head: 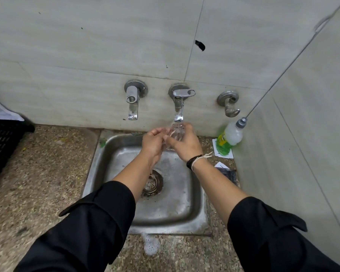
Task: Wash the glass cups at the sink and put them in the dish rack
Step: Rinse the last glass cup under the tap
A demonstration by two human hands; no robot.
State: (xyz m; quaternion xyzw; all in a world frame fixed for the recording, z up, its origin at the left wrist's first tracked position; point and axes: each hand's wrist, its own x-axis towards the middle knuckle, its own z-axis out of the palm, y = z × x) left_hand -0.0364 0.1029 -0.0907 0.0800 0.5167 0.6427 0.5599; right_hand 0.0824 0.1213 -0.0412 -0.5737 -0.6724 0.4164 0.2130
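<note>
Wall (86,46): pale tiles at the far side, carrying three fittings
Counter (39,173): speckled stone, with a patch of suds (151,245) at the near edge
Sink (186,213): steel basin in the middle, drain (152,182) near its left half
Rack (2,146): dark slotted crate on the far left, well apart from the sink
Soap bottle (229,139): green liquid, leaning in the right corner; yellow label too blurred to read
Tap (178,107): middle fitting, running
Glass cup (175,137): held over the sink's far edge, just under the spout
Left hand (153,143): fingers curled round the cup's left side
Right hand (185,143): fingers and thumb wrapped round its right side
Advice: probably the rinse; turn the wet cup slowly under the stream, keep both hands on it, tip it out before carrying it left
</note>
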